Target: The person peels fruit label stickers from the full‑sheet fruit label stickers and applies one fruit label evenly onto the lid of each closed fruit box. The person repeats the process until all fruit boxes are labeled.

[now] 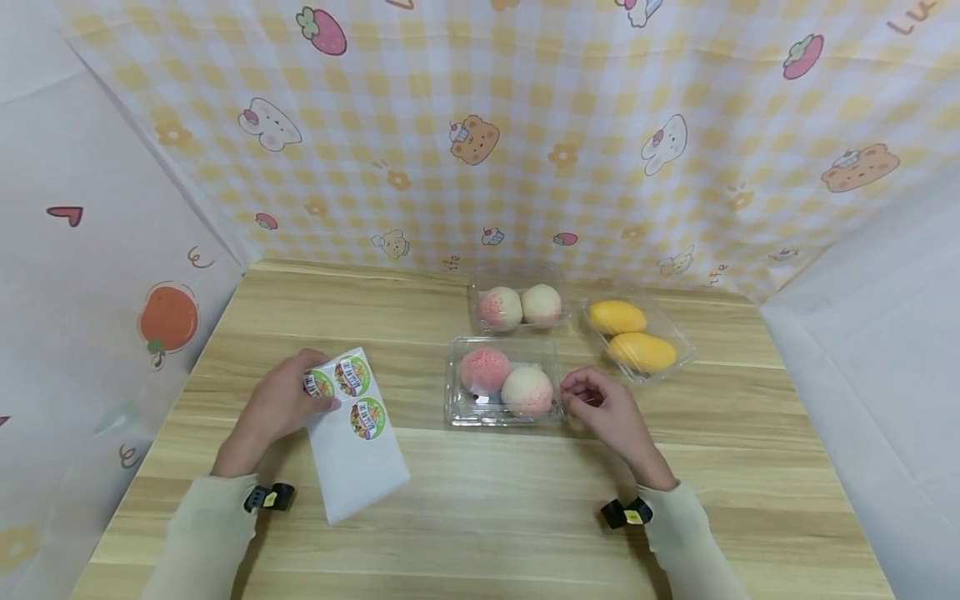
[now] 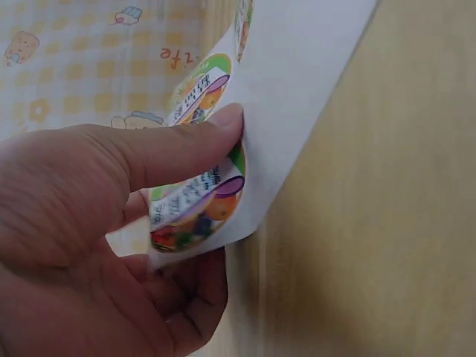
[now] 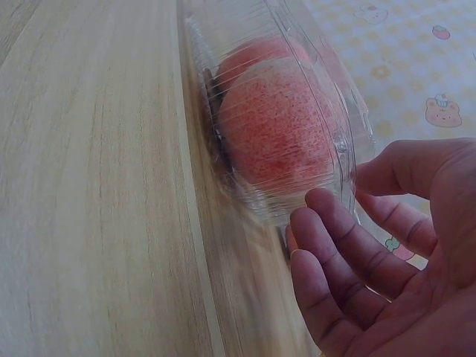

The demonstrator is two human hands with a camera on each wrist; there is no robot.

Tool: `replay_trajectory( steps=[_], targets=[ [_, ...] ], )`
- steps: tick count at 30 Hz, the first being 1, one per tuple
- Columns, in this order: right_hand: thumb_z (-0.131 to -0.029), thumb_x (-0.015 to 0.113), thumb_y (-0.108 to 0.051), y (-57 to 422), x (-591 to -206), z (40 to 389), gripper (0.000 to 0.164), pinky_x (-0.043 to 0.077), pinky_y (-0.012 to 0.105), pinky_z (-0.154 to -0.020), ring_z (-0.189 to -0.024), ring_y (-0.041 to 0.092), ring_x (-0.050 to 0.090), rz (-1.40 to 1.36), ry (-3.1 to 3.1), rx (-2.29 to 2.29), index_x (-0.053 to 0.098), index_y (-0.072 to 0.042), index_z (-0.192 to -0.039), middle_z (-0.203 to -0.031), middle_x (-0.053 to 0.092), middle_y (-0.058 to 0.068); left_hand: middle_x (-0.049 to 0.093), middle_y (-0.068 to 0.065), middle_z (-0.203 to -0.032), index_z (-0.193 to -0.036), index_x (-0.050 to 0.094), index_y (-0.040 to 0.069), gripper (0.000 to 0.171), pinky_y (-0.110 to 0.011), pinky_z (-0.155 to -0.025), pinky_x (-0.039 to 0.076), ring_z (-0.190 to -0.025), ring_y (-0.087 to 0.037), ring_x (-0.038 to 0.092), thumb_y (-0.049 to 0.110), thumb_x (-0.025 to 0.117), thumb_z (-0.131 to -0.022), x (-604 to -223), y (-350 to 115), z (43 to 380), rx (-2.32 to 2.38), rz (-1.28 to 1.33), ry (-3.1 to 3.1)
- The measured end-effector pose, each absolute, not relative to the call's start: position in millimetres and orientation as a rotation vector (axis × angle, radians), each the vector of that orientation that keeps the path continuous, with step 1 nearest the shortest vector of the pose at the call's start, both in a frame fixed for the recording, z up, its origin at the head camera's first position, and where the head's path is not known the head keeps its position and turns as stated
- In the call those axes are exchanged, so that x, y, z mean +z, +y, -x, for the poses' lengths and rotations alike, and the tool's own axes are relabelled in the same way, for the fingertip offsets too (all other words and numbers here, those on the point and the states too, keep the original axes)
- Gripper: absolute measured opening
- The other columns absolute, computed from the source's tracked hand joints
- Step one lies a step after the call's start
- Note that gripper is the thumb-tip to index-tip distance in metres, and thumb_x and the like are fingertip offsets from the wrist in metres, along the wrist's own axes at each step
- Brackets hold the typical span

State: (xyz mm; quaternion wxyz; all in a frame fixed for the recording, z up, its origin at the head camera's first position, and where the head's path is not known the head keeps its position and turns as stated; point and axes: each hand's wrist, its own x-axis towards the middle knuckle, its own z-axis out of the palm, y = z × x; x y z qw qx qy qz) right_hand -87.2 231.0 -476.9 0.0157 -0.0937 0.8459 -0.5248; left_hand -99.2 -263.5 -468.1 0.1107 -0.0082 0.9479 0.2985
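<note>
My left hand [image 1: 283,400] pinches the top left corner of a white sticker sheet [image 1: 356,479], thumb over its face. Round fruit-label stickers [image 1: 368,418] sit near the sheet's upper end; in the left wrist view the thumb [image 2: 197,145] partly covers one. Right of the sheet is a closed clear plastic box [image 1: 467,414] with two peaches, one pink [image 1: 485,371] and one pale [image 1: 527,390]. My right hand [image 1: 611,417] is at the box's right edge, thumb and index finger pinching its rim, other fingers [image 3: 316,230] bent beside the wall.
Behind the near box stands another clear box [image 1: 480,283] with two pale pink-tinged peaches [image 1: 500,308]. To the right of it, a clear tray [image 1: 686,350] holds two yellow mangoes [image 1: 642,352]. A checked cloth [image 1: 420,167] hangs behind the wooden table [image 1: 480,517].
</note>
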Motion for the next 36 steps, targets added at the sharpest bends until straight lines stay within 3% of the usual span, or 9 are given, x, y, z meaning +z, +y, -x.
replay_trajectory(
  steps=[9,23,36],
  targets=[
    [-0.098,0.077,0.002,232.4,-477.0,87.2,0.013,0.056,0.027,-0.079,-0.089,0.020,0.069,0.289,2.634,-1.623,0.076,-0.005,-0.108,-0.100,0.077,0.007,0.072,-0.024,-0.112,-0.155,0.048,-0.004,0.072,-0.036,-0.063,0.053,-0.085,-0.028,0.068,0.009,0.086,-0.095,-459.4,-252.0,95.3,1.051,-0.048,2.766],
    [-0.099,0.076,0.001,231.6,-477.2,87.8,0.011,0.055,0.027,-0.079,-0.089,0.021,0.068,0.268,2.629,-1.619,0.077,-0.005,-0.107,-0.100,0.077,0.007,0.075,-0.015,-0.104,-0.147,0.058,0.005,0.070,-0.030,-0.063,0.058,-0.082,-0.024,0.072,0.015,0.095,-0.089,-417.1,-230.6,89.0,1.417,-0.141,2.637],
    [-0.098,0.077,0.001,230.7,-476.5,87.1,0.010,0.055,0.026,-0.078,-0.087,0.019,0.068,0.251,2.620,-1.631,0.077,-0.005,-0.107,-0.099,0.077,0.008,0.080,-0.013,-0.097,-0.131,0.063,-0.008,0.054,-0.029,-0.066,0.061,-0.082,-0.021,0.078,0.005,0.093,-0.088,-394.2,-189.7,85.7,1.726,-0.219,2.325]
  ],
)
